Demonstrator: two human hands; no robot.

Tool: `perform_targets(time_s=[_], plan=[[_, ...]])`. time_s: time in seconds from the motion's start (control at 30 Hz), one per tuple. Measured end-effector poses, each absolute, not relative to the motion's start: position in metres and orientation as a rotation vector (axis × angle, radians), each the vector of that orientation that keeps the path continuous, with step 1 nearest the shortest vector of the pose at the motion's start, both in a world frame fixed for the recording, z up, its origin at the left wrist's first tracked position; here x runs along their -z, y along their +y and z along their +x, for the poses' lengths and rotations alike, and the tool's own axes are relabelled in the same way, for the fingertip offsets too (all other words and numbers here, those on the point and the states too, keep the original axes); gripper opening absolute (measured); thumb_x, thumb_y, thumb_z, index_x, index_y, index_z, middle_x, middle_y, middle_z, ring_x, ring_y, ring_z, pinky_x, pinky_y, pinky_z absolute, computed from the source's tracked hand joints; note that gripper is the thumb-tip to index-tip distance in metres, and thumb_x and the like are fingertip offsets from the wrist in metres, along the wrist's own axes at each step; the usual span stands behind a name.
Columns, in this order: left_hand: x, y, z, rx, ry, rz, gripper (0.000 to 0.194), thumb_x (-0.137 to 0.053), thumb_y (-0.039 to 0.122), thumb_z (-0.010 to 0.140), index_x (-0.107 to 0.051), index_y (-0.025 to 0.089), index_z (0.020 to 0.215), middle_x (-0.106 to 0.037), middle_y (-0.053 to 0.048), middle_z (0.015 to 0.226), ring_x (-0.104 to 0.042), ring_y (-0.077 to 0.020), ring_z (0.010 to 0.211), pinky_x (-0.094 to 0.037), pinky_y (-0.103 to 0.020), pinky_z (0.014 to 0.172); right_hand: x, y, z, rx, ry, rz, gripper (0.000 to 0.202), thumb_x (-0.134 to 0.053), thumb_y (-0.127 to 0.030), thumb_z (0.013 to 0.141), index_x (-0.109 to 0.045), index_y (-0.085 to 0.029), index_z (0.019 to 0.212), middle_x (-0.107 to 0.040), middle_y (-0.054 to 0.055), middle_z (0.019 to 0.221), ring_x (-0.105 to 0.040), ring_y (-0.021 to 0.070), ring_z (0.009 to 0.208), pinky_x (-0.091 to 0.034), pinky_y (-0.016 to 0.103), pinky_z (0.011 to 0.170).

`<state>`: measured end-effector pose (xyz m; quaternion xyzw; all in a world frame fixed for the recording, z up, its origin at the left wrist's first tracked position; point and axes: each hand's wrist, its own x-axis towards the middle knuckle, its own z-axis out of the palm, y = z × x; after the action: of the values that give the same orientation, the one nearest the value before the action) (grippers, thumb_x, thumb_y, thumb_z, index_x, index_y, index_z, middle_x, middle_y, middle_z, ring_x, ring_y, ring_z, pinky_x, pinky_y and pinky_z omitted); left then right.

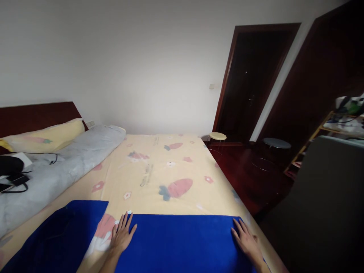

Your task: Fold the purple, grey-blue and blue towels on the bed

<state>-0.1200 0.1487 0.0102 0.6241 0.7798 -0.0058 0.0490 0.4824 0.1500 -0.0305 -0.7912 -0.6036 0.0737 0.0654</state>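
A blue cloth lies flat on the bed's patterned yellow sheet, its lower part cut off by the frame. Across its left edge rests my left hand, palm down with fingers spread, near the far left corner. My right hand lies at the far right corner, fingers apart and flat on the cloth. Neither hand grips anything. A second piece of blue fabric lies on the bed to the left of my left hand.
A grey quilt, a yellow pillow and black cabled items are at the left. Beyond the bed's right edge stand a yellow stool, a dark stool and a large dark panel.
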Motion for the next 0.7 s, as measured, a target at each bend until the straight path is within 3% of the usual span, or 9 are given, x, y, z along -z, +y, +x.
perform_targets(time_s=[0.1,0.17,0.3,0.47,0.6,0.7], plan=[[-0.012,0.151,-0.122,0.053,2.389,1.880,0.064,-0.025,0.056,0.093,-0.018,0.030,0.151,-0.013,-0.002,0.162,-0.014,-0.0214,0.149,-0.016,-0.052,0.117,0.032,0.153,0.492,-0.254,-1.787,-2.426,0.065,-0.019,-0.052,0.089,-0.036,-0.025,0.146,-0.031,0.009,0.157,-0.024,0.0263,0.146,-0.034,0.059,0.106],[-0.014,0.151,-0.118,0.074,2.408,1.883,0.064,-0.026,0.054,0.092,-0.020,0.029,0.151,-0.014,-0.003,0.162,-0.014,-0.0228,0.149,-0.014,-0.055,0.116,0.029,0.152,0.483,-0.211,-1.768,-2.466,0.064,-0.020,-0.048,0.090,-0.037,-0.022,0.146,-0.031,0.010,0.157,-0.022,0.0275,0.146,-0.031,0.060,0.108],[-0.023,0.146,-0.081,-0.016,2.437,2.034,0.058,-0.028,0.037,0.094,-0.023,0.025,0.151,-0.013,-0.006,0.162,-0.011,-0.0248,0.149,-0.012,-0.059,0.115,0.011,0.147,0.422,0.008,-1.788,-2.356,0.059,-0.023,-0.036,0.091,-0.039,-0.016,0.144,-0.031,0.015,0.156,-0.023,0.0294,0.145,-0.025,0.061,0.110],[-0.015,0.140,0.027,-0.214,1.981,2.326,0.070,-0.035,0.016,0.086,-0.015,0.031,0.151,-0.015,0.000,0.162,-0.014,-0.0222,0.149,-0.015,-0.054,0.118,-0.007,0.144,0.290,-0.394,-2.226,-1.803,0.057,-0.027,-0.029,0.090,-0.035,-0.031,0.147,-0.027,0.004,0.159,-0.024,0.0221,0.146,-0.022,0.055,0.114],[0.002,0.144,0.084,-0.177,1.751,2.313,0.068,-0.035,0.022,0.088,-0.013,0.031,0.152,-0.015,0.003,0.161,-0.016,-0.0188,0.148,-0.018,-0.048,0.120,-0.006,0.147,0.233,-0.617,-2.288,-1.694,0.059,-0.033,-0.031,0.089,-0.031,-0.030,0.148,-0.023,0.002,0.159,-0.019,0.0211,0.147,-0.018,0.051,0.117],[0.002,0.149,0.073,-0.169,1.796,2.263,0.061,-0.033,0.028,0.092,-0.018,0.034,0.151,-0.017,0.003,0.161,-0.017,-0.0186,0.148,-0.017,-0.049,0.120,-0.001,0.151,0.254,-0.538,-2.262,-1.780,0.056,-0.032,-0.037,0.091,-0.035,-0.030,0.147,-0.025,0.002,0.159,-0.021,0.0210,0.147,-0.018,0.050,0.117]])
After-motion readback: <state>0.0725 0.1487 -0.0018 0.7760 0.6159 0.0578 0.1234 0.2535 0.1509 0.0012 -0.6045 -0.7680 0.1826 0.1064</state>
